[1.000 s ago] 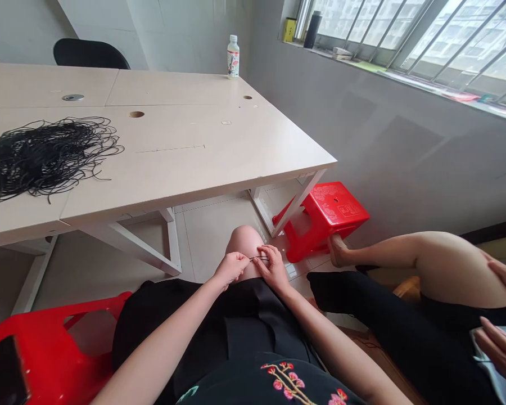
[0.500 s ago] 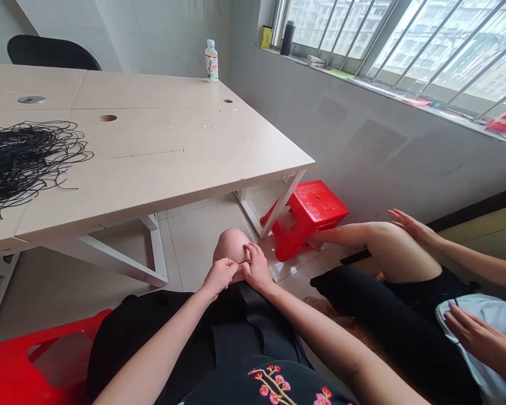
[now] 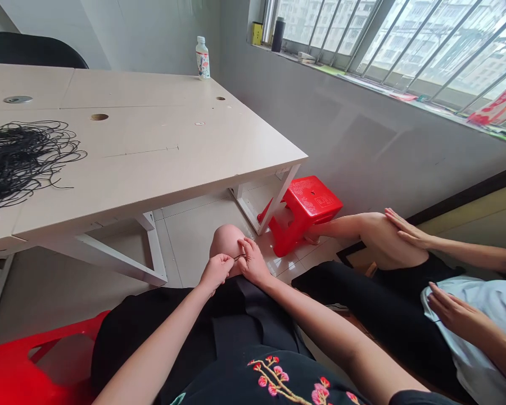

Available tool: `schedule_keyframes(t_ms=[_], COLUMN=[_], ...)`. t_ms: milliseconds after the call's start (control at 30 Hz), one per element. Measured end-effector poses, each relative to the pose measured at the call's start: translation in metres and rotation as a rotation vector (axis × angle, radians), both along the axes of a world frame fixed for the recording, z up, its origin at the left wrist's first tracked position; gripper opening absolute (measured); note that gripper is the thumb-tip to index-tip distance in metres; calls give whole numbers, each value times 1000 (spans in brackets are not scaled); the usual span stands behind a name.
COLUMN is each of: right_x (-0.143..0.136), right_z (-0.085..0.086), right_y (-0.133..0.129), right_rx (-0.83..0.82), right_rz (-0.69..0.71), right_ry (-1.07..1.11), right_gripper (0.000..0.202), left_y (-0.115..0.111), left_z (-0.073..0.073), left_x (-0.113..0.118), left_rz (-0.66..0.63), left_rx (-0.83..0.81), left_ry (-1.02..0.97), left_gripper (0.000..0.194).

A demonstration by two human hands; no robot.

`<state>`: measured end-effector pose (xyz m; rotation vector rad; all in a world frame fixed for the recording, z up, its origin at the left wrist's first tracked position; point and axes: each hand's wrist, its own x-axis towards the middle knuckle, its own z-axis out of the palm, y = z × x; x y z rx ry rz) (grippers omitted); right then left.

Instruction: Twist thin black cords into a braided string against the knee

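Note:
Between my two hands, just above my bare knee (image 3: 226,241), runs a short stretch of thin black cord (image 3: 239,257). My left hand (image 3: 217,271) is closed in a pinch on one end of it. My right hand (image 3: 253,263) rests against the leg with its fingers bent, and the cord passes under its thumb and fingertips. Over on the table's left side lies a loose, tangled heap of black cords (image 3: 21,160).
The pale table (image 3: 152,185) bears a bottle (image 3: 202,58) at its far corner. A red stool (image 3: 312,199) stands by the wall, and another red seat (image 3: 21,371) is at lower left. A person (image 3: 405,236) sits close at my right, hands over their leg and lap.
The view has shifted slightly, so most things appear a little further left. My hands keep hold of the cord. The neighbouring person's hands have shifted slightly.

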<state>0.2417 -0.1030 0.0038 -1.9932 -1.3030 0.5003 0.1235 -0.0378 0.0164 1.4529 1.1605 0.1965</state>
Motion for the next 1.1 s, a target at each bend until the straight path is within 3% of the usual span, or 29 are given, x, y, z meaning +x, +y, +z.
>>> schedule_keyframes(t_ms=[300, 500, 733, 900, 1100], right_x=[-11, -6, -15, -18, -18], right_z=[-26, -48, -40, -39, -39], right_y=[-13, -19, -21, -19, -17], right_rx=[24, 63, 104, 153, 91], right_rz=[118, 219, 462, 442, 461], right_ry=[-366, -503, -730, -734, -755], right_gripper=[49, 48, 34, 37, 33], left_y=[-26, -39, -48, -51, -50], left_z=[-23, -30, -38, -39, -37], left_x=[-23, -36, -48, -53, -53], left_rz=[23, 99, 130, 140, 172], left_rx=[133, 124, 42, -4, 10], left_ry=[-4, 44, 53, 69, 45], left_gripper=[16, 16, 20, 25, 24])
